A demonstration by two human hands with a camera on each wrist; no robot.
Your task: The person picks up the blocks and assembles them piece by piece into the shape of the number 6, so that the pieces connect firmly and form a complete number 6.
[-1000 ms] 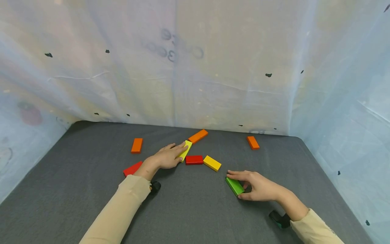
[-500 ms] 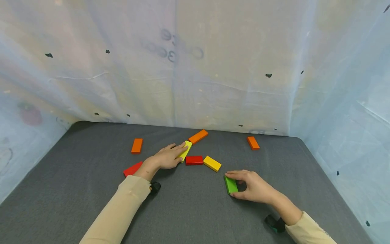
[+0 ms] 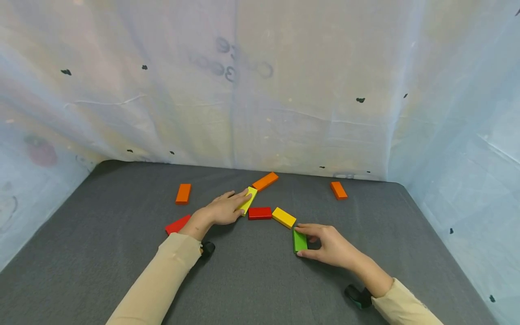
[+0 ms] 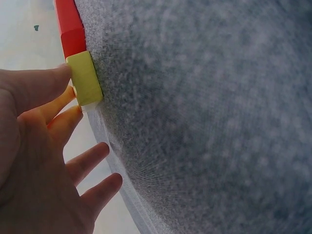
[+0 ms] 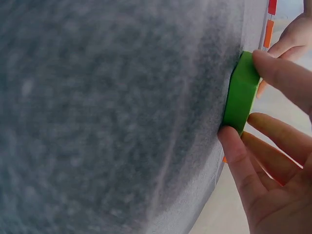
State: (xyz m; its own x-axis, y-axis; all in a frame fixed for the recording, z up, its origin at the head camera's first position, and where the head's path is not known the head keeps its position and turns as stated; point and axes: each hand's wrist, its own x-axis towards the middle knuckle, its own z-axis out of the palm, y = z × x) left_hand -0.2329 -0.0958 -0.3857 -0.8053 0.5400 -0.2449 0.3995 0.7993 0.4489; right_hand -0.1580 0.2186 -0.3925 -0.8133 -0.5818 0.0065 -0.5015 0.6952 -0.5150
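My left hand (image 3: 222, 210) holds a light yellow block (image 3: 252, 195), its thumb and fingers at the block's edges in the left wrist view. One end of this block lies by a slanted orange block (image 3: 265, 181). Just right of the hand, a red block (image 3: 260, 213) meets a deeper yellow block (image 3: 284, 217) end to end. My right hand (image 3: 331, 246) pinches a green block (image 3: 299, 240) by its two ends, thumb at the near end. The green block lies on the cloth just in front of the deeper yellow block; whether they touch I cannot tell.
Two orange blocks lie apart: one (image 3: 183, 193) at the left, another (image 3: 339, 190) at the back right. A second red block (image 3: 177, 224) is partly covered by my left wrist. Dark grey cloth (image 3: 252, 280) covers the table, with pale sheeting (image 3: 304, 90) behind and at both sides.
My right hand has slid the green block left and slightly away from me, turning it more upright in view, close to the deeper yellow block. My left hand has stayed in place.
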